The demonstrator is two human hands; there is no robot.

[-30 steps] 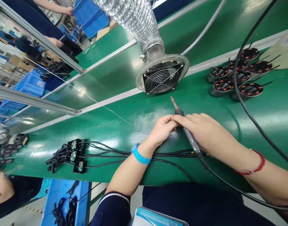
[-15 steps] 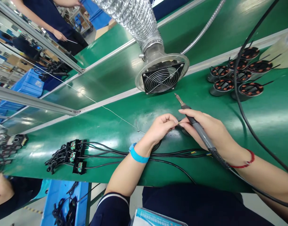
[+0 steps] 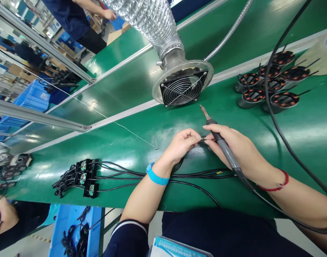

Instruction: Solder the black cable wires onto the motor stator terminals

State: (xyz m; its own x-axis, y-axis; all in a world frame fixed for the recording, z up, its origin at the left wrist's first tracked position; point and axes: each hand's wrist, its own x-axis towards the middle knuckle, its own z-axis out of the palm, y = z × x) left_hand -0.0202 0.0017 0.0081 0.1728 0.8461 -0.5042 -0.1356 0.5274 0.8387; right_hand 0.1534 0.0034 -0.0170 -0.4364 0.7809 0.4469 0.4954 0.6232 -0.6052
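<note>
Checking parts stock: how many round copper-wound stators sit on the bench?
7 stators, clustered at the far right of the green bench: three in front, four behind. A cable crosses them; more may be hidden.

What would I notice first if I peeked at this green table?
Probably the big silver duct with its round fan, sitting right above the hands. Just below it, the right hand holds a soldering iron, and the left hand pinches a thin wire end against it. Coppery coils cluster at far right.

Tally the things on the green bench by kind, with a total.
Soldering iron, in the right hand: 1
Copper-wound stators: 7
Small black circuit boards with leads: 3
Extraction fan: 1
Total: 12
</note>
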